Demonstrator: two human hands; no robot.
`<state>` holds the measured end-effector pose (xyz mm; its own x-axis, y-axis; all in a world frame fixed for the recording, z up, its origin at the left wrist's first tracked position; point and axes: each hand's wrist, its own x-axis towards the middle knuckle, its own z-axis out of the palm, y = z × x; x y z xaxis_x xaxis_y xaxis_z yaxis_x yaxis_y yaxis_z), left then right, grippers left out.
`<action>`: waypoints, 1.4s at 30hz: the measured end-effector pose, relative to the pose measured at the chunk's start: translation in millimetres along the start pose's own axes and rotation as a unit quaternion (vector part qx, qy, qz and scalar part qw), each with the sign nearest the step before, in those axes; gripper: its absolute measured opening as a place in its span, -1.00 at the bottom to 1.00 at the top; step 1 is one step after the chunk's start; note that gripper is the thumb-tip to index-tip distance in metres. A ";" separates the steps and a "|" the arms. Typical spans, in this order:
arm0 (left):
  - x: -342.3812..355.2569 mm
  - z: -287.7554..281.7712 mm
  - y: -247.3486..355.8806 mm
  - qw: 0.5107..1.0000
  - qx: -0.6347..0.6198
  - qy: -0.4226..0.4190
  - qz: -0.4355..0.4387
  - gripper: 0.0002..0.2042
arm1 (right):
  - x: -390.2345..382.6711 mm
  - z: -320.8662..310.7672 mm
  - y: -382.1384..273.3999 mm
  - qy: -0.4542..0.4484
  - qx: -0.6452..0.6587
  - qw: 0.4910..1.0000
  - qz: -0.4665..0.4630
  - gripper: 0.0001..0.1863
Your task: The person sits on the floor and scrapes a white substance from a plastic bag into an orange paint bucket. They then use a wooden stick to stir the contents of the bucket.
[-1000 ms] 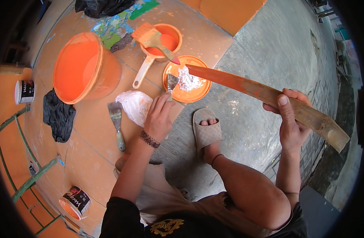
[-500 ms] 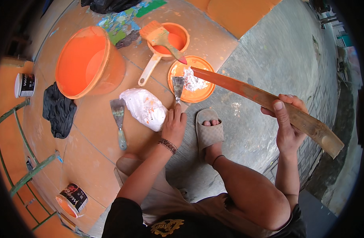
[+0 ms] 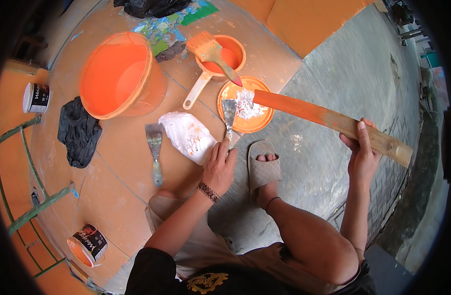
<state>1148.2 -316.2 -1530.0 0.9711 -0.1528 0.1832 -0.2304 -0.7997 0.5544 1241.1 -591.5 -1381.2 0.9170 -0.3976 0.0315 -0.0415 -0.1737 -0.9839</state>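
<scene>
My left hand [image 3: 219, 168] is closed around the handle of a putty knife [image 3: 229, 118], whose metal blade rests over the near left part of an orange lid [image 3: 261, 124]. White putty [image 3: 249, 104] lies in a crumbly heap on that lid. In my right hand [image 3: 361, 153], fingers and thumb grip the bare end of a bamboo slat [image 3: 304, 112]. Its far part is painted orange, and that tip reaches over the lid beside the putty. Left of my left hand are a white plastic bag [image 3: 186, 135] with orange smears and a second putty knife [image 3: 155, 147].
A large bucket of orange paint [image 3: 118, 78] stands at left. Beyond the lid, a paintbrush [image 3: 210, 51] lies across a handled dipper [image 3: 198, 91] of orange paint. A black cloth [image 3: 77, 132], small tubs [image 3: 87, 244] and a green metal frame [image 3: 41, 209] lie farther left.
The bamboo slat has rolled in my right hand, showing its broad orange face, and its near end has risen. My left hand stays on the putty knife. The whole view has shifted slightly.
</scene>
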 end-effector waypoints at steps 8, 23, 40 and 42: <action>0.3 -122.5 -82.3 0.838 -0.254 0.419 -0.242 -0.82 | 16.3 -59.2 67.7 0.052 0.149 0.961 0.226 -0.65; 19.0 -210.4 -174.4 0.609 -0.664 0.304 -0.309 -0.68 | 25.9 -90.9 126.2 0.040 0.282 0.908 0.308 -0.79; 8.0 -222.0 -146.3 0.603 -0.663 0.404 -0.182 -0.82 | 5.9 85.1 -53.6 -0.068 0.274 0.949 0.141 -0.78; 3.5 -234.2 -132.1 0.605 -0.654 0.420 -0.176 -0.80 | -8.1 112.5 -77.7 -0.099 0.258 0.955 0.109 -0.76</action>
<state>1167.6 -75.1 -1412.4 0.7269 0.6808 -0.0899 -0.4033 0.5293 0.7464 1281.6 -473.4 -1324.8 0.9681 -0.1870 -0.1668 -0.0852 0.3803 -0.9209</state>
